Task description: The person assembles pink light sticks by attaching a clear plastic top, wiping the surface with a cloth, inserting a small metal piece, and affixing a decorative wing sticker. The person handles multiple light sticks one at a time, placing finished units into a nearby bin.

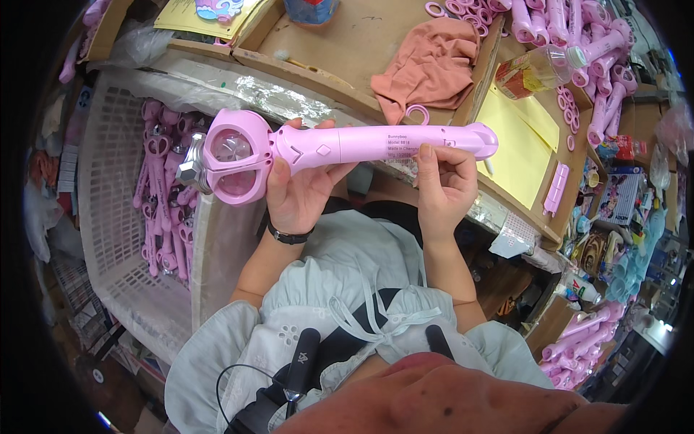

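A pink plastic toy wand [361, 143] lies crosswise in front of me, with its round head to the left and its handle to the right. Clear domed windows show in the head, and a shiny silver faceted piece [194, 165] sticks out at its left end. My left hand [300, 199] is wrapped around the neck just beside the head, some fingers hidden behind it. At the handle, my right hand [444, 189] is closed, its thumb and bent fingers at the lower edge near small dark print.
A white plastic basket [116, 239] of similar pink wands stands at the left. Across the bench are cardboard trays [347, 61] holding a salmon cloth [434, 65], a bottle [535, 71], yellow paper [517, 145] and pink rings [470, 11]. More pink wands [585, 336] are piled at the lower right.
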A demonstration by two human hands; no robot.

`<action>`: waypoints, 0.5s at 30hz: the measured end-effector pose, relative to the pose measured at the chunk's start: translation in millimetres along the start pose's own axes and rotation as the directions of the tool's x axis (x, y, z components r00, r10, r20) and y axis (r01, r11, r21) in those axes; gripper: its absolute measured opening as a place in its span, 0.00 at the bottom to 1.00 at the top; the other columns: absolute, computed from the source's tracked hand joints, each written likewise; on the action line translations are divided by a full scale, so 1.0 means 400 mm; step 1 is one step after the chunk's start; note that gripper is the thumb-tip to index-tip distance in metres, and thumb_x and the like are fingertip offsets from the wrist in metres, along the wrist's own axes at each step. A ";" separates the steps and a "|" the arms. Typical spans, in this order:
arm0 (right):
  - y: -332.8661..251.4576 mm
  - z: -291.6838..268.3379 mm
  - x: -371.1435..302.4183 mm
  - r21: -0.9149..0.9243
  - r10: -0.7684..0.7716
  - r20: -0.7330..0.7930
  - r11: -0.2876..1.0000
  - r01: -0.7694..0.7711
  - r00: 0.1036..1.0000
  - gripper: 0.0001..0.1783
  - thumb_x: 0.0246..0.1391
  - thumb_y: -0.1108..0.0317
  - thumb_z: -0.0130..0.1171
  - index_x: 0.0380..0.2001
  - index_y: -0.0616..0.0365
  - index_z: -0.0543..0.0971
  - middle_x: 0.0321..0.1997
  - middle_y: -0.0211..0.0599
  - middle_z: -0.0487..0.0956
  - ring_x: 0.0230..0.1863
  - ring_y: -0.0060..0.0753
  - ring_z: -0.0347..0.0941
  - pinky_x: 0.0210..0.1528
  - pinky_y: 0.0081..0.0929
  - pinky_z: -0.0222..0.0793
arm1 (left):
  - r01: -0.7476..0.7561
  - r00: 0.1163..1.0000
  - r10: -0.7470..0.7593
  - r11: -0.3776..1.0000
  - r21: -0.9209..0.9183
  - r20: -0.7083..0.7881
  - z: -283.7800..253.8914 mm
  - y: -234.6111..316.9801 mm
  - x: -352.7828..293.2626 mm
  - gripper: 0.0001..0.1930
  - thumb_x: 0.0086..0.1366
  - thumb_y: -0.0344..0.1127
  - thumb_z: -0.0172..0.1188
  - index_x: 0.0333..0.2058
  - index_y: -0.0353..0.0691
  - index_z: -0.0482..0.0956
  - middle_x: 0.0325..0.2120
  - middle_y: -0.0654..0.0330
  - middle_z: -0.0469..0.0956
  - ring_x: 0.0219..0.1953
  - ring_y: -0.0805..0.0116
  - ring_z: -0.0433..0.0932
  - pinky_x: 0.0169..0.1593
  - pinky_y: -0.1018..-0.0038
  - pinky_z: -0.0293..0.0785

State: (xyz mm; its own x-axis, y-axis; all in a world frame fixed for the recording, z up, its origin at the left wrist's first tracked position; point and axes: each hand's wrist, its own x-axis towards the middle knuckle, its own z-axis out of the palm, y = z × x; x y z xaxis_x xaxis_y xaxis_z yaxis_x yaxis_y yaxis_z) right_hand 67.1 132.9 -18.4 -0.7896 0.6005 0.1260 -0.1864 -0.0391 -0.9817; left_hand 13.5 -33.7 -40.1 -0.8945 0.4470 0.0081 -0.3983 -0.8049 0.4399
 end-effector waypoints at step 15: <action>-0.004 0.002 0.001 -0.024 0.000 0.001 1.000 0.000 1.000 0.07 0.51 0.77 0.59 0.31 0.62 0.71 0.30 0.30 0.75 0.26 0.12 0.68 0.30 0.11 0.66 | 0.002 1.000 -0.002 1.000 -0.012 -0.006 -0.002 -0.001 -0.002 0.30 0.61 0.52 0.53 0.58 0.49 0.54 0.59 0.50 0.59 0.63 0.49 0.55 0.62 0.45 0.52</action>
State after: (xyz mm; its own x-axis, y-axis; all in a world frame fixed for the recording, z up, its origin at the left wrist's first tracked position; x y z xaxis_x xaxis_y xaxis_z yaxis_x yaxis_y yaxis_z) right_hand 66.6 132.8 -16.6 -0.7902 0.5998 0.1261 -0.1721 -0.0196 -0.9849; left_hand 14.3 -34.2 -41.0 -0.8948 0.4464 0.0016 -0.4027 -0.8087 0.4288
